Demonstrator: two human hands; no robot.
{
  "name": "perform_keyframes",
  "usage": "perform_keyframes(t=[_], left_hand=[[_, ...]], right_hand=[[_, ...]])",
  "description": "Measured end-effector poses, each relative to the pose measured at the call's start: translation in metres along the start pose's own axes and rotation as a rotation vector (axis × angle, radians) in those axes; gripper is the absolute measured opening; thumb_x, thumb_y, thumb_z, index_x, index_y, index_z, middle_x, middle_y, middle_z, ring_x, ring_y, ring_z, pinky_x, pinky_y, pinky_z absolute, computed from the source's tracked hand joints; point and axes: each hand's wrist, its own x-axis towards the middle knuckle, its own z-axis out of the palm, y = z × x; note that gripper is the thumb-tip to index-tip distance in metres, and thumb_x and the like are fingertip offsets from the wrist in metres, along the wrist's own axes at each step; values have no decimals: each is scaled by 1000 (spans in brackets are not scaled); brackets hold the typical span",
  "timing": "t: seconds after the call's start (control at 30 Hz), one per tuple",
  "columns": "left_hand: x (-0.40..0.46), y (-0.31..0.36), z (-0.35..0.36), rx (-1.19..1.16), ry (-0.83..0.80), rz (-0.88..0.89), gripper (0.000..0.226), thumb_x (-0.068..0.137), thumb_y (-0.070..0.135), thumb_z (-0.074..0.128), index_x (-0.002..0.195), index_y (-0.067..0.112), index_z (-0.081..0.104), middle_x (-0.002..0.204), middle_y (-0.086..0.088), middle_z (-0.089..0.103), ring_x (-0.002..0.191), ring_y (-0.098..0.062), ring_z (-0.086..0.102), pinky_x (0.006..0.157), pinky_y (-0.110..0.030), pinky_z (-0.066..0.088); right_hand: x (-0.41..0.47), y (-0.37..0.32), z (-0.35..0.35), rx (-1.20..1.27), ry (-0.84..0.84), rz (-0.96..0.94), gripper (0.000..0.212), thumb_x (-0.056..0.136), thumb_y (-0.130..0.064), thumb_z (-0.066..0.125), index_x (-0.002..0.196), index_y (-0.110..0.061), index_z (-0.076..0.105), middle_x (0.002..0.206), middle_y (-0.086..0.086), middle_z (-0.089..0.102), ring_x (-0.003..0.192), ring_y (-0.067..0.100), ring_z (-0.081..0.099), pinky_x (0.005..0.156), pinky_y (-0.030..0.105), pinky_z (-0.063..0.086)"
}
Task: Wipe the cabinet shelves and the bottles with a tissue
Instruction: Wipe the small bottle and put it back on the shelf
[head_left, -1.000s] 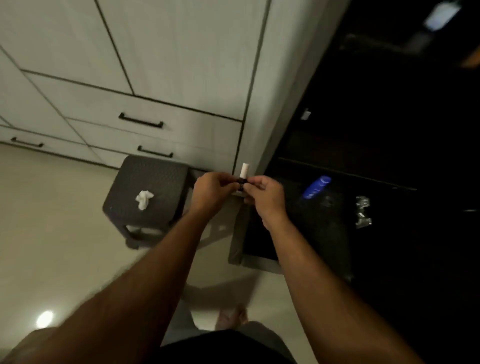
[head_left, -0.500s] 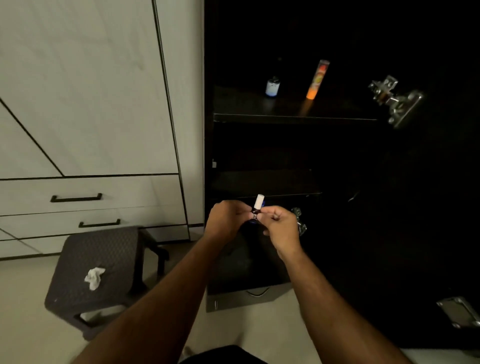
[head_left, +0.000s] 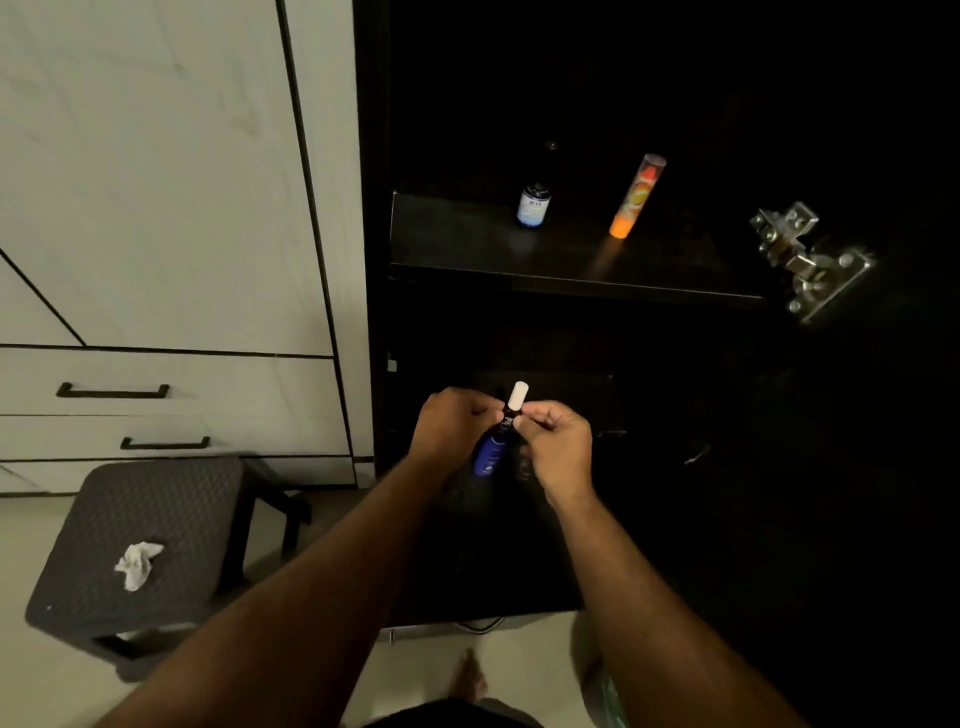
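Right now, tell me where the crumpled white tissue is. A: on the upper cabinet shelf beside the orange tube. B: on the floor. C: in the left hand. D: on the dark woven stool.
D: the crumpled white tissue lies on the dark woven stool, while both hands hold the small white-capped bottle.

– Where does the view sit?
– On the person's head, tilted forward and down, close over both forearms.
– Facing what?
– The open dark cabinet (head_left: 571, 270), with the floor (head_left: 31, 675) below.
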Motion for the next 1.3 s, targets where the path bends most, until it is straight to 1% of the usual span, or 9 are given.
perform_keyframes(t=[0.13, 0.27, 0.43, 0.63, 0.73, 0.83, 0.93, 1.07, 1.3], left_hand=[[21, 8, 17, -47, 98, -63, 21, 91, 25, 66, 110, 20, 72, 111, 6, 71, 100, -4, 63, 85, -14, 41], [36, 12, 31, -38, 173, -114, 18, 92, 26, 64, 105, 21, 74, 107, 7, 72, 96, -7, 65, 86, -21, 48], [49, 9, 37, 9, 182, -179, 19, 91, 28, 64, 106, 22, 74, 108, 6, 72, 97, -10, 66, 88, -27, 51], [55, 9, 39, 72, 161, -187, 18, 92, 28, 62, 104, 24, 75, 106, 6, 73, 95, -11, 66, 84, -25, 51], [59, 10, 39, 51, 175, -183, 17, 91, 26, 63, 102, 21, 75, 106, 3, 73, 96, -14, 67, 85, -28, 51], [61, 13, 40, 53, 171, -193, 17, 92, 26, 62, 102, 21, 75, 106, 3, 73, 95, -14, 66, 86, -29, 51], [62, 12, 41, 44, 169, -215, 18, 92, 25, 62, 104, 22, 74, 106, 4, 73, 96, -12, 66, 87, -27, 51], [63, 9, 42, 59, 172, -227, 22, 91, 25, 63, 110, 21, 73, 110, 2, 72, 100, -15, 66, 89, -28, 51], [41, 6, 42, 47, 275, -120, 23, 91, 22, 64, 113, 20, 71, 111, 3, 72, 102, -13, 65, 87, -22, 49]], right_hand=[[38, 1, -7, -91, -64, -50, 32, 83, 0, 70, 75, -31, 68, 81, -5, 73, 75, 12, 69, 67, 32, 56], [69, 4, -9, -155, -122, -86, 32, 82, -1, 72, 72, -31, 67, 80, -7, 71, 77, 12, 68, 74, 36, 58], [84, 7, -9, -256, -175, -162, 25, 83, 0, 71, 75, -24, 67, 78, -8, 69, 73, 6, 65, 74, 26, 56], [92, 9, -8, -336, -195, -233, 17, 82, 0, 71, 83, -16, 71, 77, -12, 67, 74, 2, 65, 73, 18, 54], [95, 6, -6, -342, -188, -242, 16, 82, 1, 70, 82, -15, 71, 75, -15, 64, 72, -4, 61, 70, 10, 48], [96, 4, -7, -333, -197, -218, 14, 83, 0, 68, 85, -14, 71, 76, -14, 64, 74, -2, 61, 69, 7, 46], [98, 5, -8, -327, -195, -214, 14, 83, 0, 68, 86, -14, 71, 78, -12, 65, 78, 4, 64, 74, 14, 50], [99, 6, -8, -337, -205, -215, 13, 83, 1, 68, 89, -10, 72, 86, -2, 71, 81, 9, 67, 79, 25, 55], [93, 15, -17, -312, -173, -213, 12, 82, -2, 72, 91, -10, 72, 83, -5, 68, 80, 12, 68, 80, 34, 58]])
